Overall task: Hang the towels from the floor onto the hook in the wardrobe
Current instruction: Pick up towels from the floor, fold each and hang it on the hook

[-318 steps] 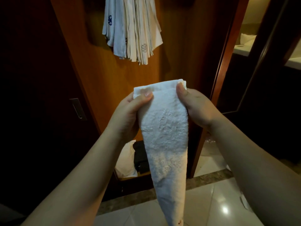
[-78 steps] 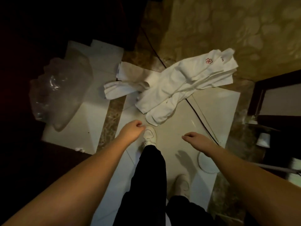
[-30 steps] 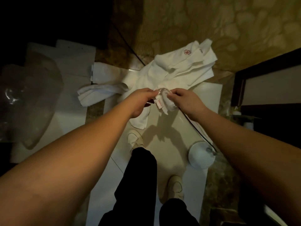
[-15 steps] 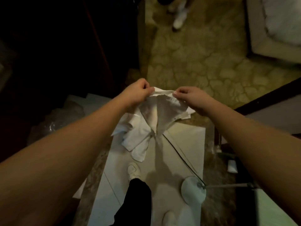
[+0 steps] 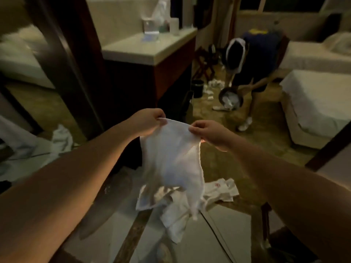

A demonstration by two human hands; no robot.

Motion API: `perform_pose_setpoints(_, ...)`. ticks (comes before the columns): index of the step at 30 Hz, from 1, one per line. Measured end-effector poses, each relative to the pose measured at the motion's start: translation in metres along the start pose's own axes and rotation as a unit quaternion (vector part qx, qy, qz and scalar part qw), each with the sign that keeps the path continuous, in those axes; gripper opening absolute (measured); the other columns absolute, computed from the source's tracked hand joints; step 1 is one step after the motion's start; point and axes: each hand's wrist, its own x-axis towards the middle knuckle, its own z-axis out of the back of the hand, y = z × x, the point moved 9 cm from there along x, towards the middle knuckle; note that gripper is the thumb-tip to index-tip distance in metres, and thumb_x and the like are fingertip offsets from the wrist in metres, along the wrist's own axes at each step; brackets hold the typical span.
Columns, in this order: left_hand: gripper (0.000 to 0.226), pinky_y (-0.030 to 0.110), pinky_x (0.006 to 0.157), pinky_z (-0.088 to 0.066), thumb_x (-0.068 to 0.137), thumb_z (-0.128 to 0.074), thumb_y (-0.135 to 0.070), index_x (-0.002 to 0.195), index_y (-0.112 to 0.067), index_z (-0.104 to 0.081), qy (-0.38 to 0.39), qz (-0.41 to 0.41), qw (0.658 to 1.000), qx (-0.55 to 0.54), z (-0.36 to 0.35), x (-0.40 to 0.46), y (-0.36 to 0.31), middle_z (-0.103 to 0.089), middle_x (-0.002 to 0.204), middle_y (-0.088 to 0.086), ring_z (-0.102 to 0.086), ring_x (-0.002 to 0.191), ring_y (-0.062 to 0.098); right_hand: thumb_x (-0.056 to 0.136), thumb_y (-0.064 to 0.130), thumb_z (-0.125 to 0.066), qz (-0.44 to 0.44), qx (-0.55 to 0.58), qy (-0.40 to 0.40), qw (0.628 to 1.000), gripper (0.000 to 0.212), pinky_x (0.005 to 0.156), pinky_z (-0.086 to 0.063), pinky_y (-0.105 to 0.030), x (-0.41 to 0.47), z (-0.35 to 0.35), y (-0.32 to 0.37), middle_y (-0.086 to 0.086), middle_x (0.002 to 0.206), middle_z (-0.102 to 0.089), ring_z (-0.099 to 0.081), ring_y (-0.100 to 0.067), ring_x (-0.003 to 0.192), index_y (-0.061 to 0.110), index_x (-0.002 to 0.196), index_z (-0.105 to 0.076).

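**1 towel lifted, the rest of the pile left on the floor**

A thin white cloth towel (image 5: pixel 173 158) is held up in the middle of the frame, stretched by its upper edge between both hands. The left hand (image 5: pixel 147 120) is closed in a pinch on the upper left corner, thumb against curled fingers; the right hand (image 5: pixel 209 132) is closed in the same kind of pinch on the upper right corner. Each grip is tight on the cloth alone, and nothing else is held. The towel hangs freely below the hands, its lower end blurred and tapering toward the floor.

Beneath it, in the lower centre of the frame, a crumpled heap of white towels (image 5: pixel 182 207) lies on the pale tiled floor (image 5: pixel 224 242), and 1 folded white towel with a small red emblem (image 5: pixel 221 188) lies at its right edge. Their exact number cannot be told from this view.

Neither the wardrobe nor its hook is seen here, so how many towels are already hung cannot be judged. The pick-up of this towel is judged to be done. It remains to be carried to the hook and hung, and the heap on the floor remains to be dealt with afterwards, so the task is judged to be far from finished.
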Motion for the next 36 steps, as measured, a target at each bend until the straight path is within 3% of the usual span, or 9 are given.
perform_pose_setpoints(4,0.018,0.02,0.061,-0.034,0.101,-0.053,-0.032,0.09,-0.023,-0.064,-0.069,0.012,0.998,0.008,0.074,-0.046,-0.013,-0.058,0.085,-0.009,-0.055,0.079,0.009,0.103,0.033,-0.057,0.073,-0.041,-0.029,0.996,0.019,0.067,-0.045,-0.026,-0.03,0.004,0.081,0.004,0.085,-0.067,-0.061,-0.01,0.074,0.028,0.086,-0.067)
perform_pose_setpoints(9,0.015,0.022,0.06,-0.037,0.101,-0.054,-0.038,0.093,-0.029,-0.062,-0.138,0.02,0.99,-0.032,0.148,-0.115,-0.021,-0.059,0.084,-0.014,-0.052,0.076,-0.001,0.103,0.041,-0.054,0.136,-0.101,-0.031,0.985,0.022,0.061,-0.035,-0.022,-0.068,0.003,0.16,0.012,0.08,-0.06,-0.054,0.003,0.067,0.032,0.084,-0.063)
perform_pose_setpoints(12,0.014,0.025,0.057,-0.036,0.102,-0.052,-0.039,0.095,-0.03,-0.06,-0.172,0.031,0.985,-0.01,0.19,-0.158,-0.025,-0.058,0.082,-0.012,-0.055,0.073,0.004,0.1,0.05,-0.053,0.168,-0.174,-0.041,0.97,0.023,0.06,-0.036,-0.022,-0.088,-0.005,0.208,0.015,0.084,-0.062,-0.057,0.001,0.076,0.038,0.081,-0.06)
perform_pose_setpoints(15,0.016,0.027,0.058,-0.038,0.101,-0.052,-0.04,0.098,-0.028,-0.063,-0.194,0.035,0.98,0.001,0.232,-0.207,-0.024,-0.059,0.082,-0.009,-0.056,0.074,0.006,0.093,0.056,-0.06,0.197,-0.197,-0.027,0.96,0.029,0.059,-0.036,-0.024,-0.107,-0.017,0.254,0.012,0.077,-0.062,-0.058,-0.002,0.072,0.034,0.075,-0.06)
perform_pose_setpoints(22,0.013,0.024,0.064,-0.04,0.094,-0.06,-0.052,0.085,-0.043,-0.061,-0.128,0.048,0.989,0.061,0.304,-0.341,-0.021,-0.064,0.088,-0.013,-0.059,0.081,0.006,0.083,0.064,-0.069,0.227,-0.287,0.049,0.929,0.028,0.065,-0.044,-0.023,-0.161,-0.078,0.328,0.014,0.086,-0.067,-0.063,-0.003,0.08,0.038,0.088,-0.064)
perform_pose_setpoints(25,0.016,0.024,0.065,-0.043,0.088,-0.067,-0.054,0.081,-0.04,-0.063,-0.093,0.088,0.99,0.067,0.316,-0.403,-0.003,-0.067,0.087,-0.013,-0.062,0.081,0.005,0.079,0.071,-0.068,0.235,-0.277,0.067,0.929,0.041,0.068,-0.049,-0.024,-0.191,-0.12,0.353,0.01,0.082,-0.072,-0.067,-0.005,0.077,0.032,0.09,-0.071)
perform_pose_setpoints(30,0.016,0.021,0.072,-0.042,0.084,-0.072,-0.051,0.088,-0.036,-0.068,-0.011,0.161,0.985,0.064,0.34,-0.529,0.049,-0.068,0.087,-0.017,-0.063,0.087,0.004,0.081,0.064,-0.07,0.261,-0.276,0.11,0.919,0.029,0.062,-0.044,-0.023,-0.248,-0.208,0.397,0.01,0.078,-0.072,-0.068,-0.007,0.075,0.035,0.084,-0.071)
perform_pose_setpoints(34,0.009,0.031,0.092,-0.039,0.088,-0.07,-0.042,0.09,-0.032,-0.07,-0.068,0.199,0.977,-0.047,0.377,-0.621,0.083,-0.068,0.102,-0.008,-0.058,0.101,0.007,0.081,0.065,-0.07,0.272,-0.256,0.106,0.922,0.031,0.062,-0.044,-0.023,-0.285,-0.262,0.423,0.012,0.082,-0.07,-0.066,-0.006,0.077,0.034,0.084,-0.07)
perform_pose_setpoints(36,0.012,0.024,0.086,-0.04,0.081,-0.074,-0.039,0.086,-0.029,-0.072,-0.143,0.197,0.959,-0.143,0.393,-0.657,0.092,-0.068,0.098,-0.007,-0.058,0.098,0.006,0.079,0.063,-0.072,0.27,-0.26,0.108,0.921,0.03,0.061,-0.046,-0.022,-0.299,-0.286,0.432,0.012,0.081,-0.071,-0.068,-0.005,0.075,0.034,0.085,-0.07)
